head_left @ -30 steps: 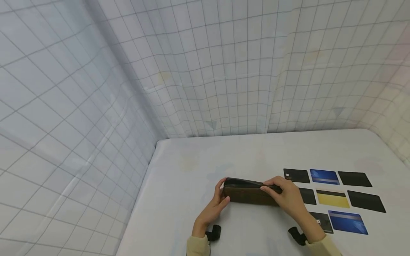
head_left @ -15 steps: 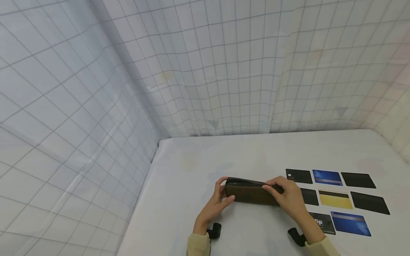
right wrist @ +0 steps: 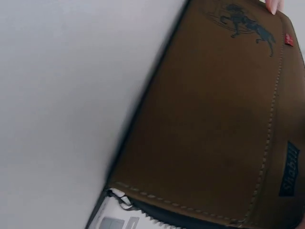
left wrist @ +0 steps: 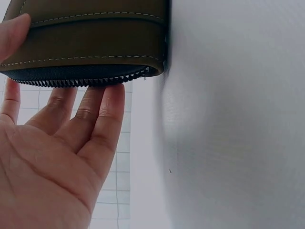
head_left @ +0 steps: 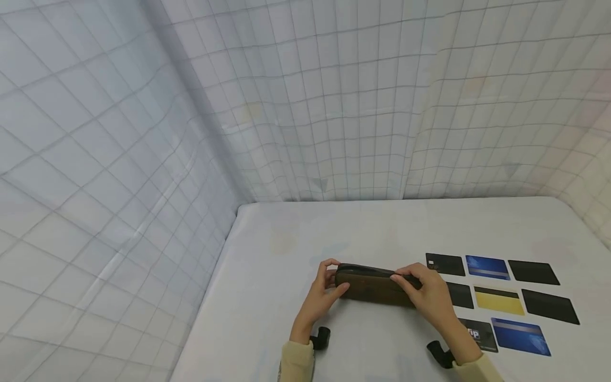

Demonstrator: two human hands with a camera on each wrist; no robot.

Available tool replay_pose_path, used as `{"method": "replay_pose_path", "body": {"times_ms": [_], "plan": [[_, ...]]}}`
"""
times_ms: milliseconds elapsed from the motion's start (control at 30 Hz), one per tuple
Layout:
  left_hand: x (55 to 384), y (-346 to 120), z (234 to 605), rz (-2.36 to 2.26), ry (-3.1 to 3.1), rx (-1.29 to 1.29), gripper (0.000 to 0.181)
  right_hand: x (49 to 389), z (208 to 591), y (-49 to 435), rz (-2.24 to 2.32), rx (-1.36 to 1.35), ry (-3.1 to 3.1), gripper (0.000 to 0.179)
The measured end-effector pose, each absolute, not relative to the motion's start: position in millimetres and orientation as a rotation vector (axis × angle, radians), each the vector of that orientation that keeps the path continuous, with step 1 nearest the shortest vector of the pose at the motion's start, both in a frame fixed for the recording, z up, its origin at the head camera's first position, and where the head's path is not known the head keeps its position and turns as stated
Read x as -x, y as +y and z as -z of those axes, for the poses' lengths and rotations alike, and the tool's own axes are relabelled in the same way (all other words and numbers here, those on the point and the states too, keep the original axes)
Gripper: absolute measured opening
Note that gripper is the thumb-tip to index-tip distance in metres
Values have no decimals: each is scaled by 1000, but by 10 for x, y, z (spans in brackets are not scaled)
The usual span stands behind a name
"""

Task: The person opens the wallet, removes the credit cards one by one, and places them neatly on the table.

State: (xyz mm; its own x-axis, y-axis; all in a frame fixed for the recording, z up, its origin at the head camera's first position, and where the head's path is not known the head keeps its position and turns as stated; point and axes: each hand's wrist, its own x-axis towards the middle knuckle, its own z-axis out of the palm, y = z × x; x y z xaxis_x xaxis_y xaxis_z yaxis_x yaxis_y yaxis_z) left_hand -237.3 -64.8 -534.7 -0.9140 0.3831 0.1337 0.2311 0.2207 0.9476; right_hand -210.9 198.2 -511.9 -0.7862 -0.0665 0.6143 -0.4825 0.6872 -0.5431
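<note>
A brown zip-around wallet (head_left: pixel 374 289) stands on its long edge on the white table, its zipped side up and a dark gap showing along the top. My left hand (head_left: pixel 317 300) holds its left end, thumb on the front face and fingers behind. In the left wrist view, fingertips touch the black zip teeth (left wrist: pixel 62 83) at that end. My right hand (head_left: pixel 429 297) pinches the top edge near the right end. The right wrist view shows the wallet's front (right wrist: pixel 209 105) with a dark horse print; the right fingers are mostly out of that frame.
Several cards lie in rows at the right: a blue card (head_left: pixel 488 267), a yellow card (head_left: pixel 499 301), a black card (head_left: pixel 550 306) and others. The right hand partly covers the nearest ones. A white gridded curtain (head_left: pixel 334 106) surrounds the table's back and sides.
The gap along the wallet's top looks narrower at the left end. My left hand has shifted slightly up along that end; the right hand keeps its pinch. The head view has shifted a little.
</note>
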Motion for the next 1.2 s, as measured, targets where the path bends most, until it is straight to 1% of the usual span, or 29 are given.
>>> {"method": "replay_pose_path", "body": {"times_ms": [167, 400, 533, 600, 700, 800, 867, 967, 1033, 1200], "plan": [[2399, -642, 5338, -1787, 2372, -608, 48, 2110, 5125, 2025, -947, -437, -2394, 15], [2356, -624, 5373, -1790, 2393, -599, 49, 2043, 5169, 2138, -1079, -307, -2542, 39], [2283, -615, 5288, -1799, 2405, -619, 50, 1984, 5204, 2225, -1091, -296, -2603, 48], [2242, -618, 5203, -1795, 2413, -647, 52, 1958, 5218, 2259, -1097, -289, -2637, 54], [2197, -629, 5099, -1765, 2438, -666, 61, 1922, 5224, 2292, -1104, -250, -2709, 64], [2188, -640, 5113, -1728, 2461, -658, 67, 1884, 5228, 2311, -1121, -191, -2798, 70], [2206, -646, 5189, -1703, 2490, -640, 64, 1869, 5233, 2317, -1121, -157, -2841, 72], [2257, -654, 5323, -1639, 2566, -622, 50, 1856, 5253, 2320, -1090, -133, -2865, 73], [2286, -654, 5381, -1612, 2614, -601, 42, 1850, 5271, 2318, -1047, -137, -2853, 70], [2314, -647, 5415, -1652, 2650, -568, 35, 1841, 5280, 2303, -1010, -135, -2823, 63]]}}
